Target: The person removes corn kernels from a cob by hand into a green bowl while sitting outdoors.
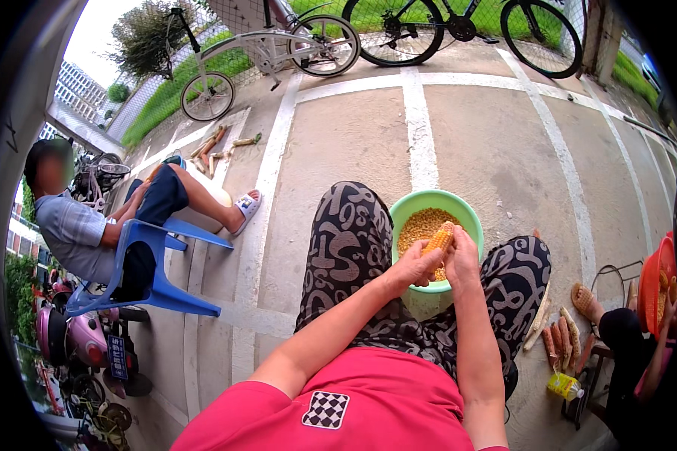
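Observation:
Between my knees stands a light green plastic basin point(474, 220), part filled with loose yellow corn kernels point(429, 220). Over it I hold a corn cob point(441, 237) that still bears many kernels. My left hand point(413, 265) grips its lower end from the left side. Around the cob's right side my right hand point(461, 253) is closed, its thumb near the upper end. The fingers partly cover the cob, so its lower end is hidden.
At the left a person point(84, 220) sits on a blue plastic chair point(163, 270) beside a pale bucket point(206, 197). Stripped cobs point(561, 341) and a yellow bottle point(565, 386) lie at the right, near another person's red basin point(657, 282). Bicycles point(271, 51) line the fence.

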Demonstrator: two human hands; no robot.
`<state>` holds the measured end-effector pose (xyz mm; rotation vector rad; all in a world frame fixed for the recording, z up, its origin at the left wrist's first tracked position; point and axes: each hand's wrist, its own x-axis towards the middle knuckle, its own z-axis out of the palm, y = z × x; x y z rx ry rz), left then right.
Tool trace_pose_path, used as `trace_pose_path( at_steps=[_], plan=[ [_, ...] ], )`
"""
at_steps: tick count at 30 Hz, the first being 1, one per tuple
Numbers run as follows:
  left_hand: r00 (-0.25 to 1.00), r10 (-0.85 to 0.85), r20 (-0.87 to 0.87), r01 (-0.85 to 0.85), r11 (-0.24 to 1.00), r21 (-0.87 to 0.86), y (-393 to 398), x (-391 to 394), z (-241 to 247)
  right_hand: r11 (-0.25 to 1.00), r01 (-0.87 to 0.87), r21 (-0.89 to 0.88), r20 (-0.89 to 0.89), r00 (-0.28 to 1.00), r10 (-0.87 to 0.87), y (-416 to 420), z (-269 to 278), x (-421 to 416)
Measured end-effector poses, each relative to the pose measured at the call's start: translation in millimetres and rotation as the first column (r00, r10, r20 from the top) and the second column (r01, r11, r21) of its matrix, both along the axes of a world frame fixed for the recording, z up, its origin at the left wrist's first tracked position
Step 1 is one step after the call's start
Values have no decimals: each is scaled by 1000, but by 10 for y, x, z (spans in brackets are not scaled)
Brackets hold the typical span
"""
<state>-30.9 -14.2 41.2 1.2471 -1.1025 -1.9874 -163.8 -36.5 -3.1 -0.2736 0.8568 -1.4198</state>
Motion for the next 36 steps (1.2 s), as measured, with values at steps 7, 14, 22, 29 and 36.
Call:
trace_pose_path(
  at_steps=[7, 14, 22, 29, 36],
  plan=[
    [999, 4, -54, -3, 1000, 19, -42, 54, -67, 997, -60, 45, -401, 913, 73, -6, -19, 17],
    [999, 22, -43, -21, 1000, 19, -59, 58, -144, 995, -30, 99, -458, 886, 73, -22, -68, -2],
    [993, 23, 120, -1, 983, -185, -16, -39, -271, 995, 100, -28, -780, 621, -84, -78, -467, 20],
    [996, 28, 86, -13, 986, -167, 0, -55, -223, 977, 202, 68, -275, 945, -176, -66, -391, 66],
    [994, 95, 58, -90, 992, -85, -19, -9, -227, 991, 39, 127, -211, 977, -11, 4, -95, 96]
  ],
)
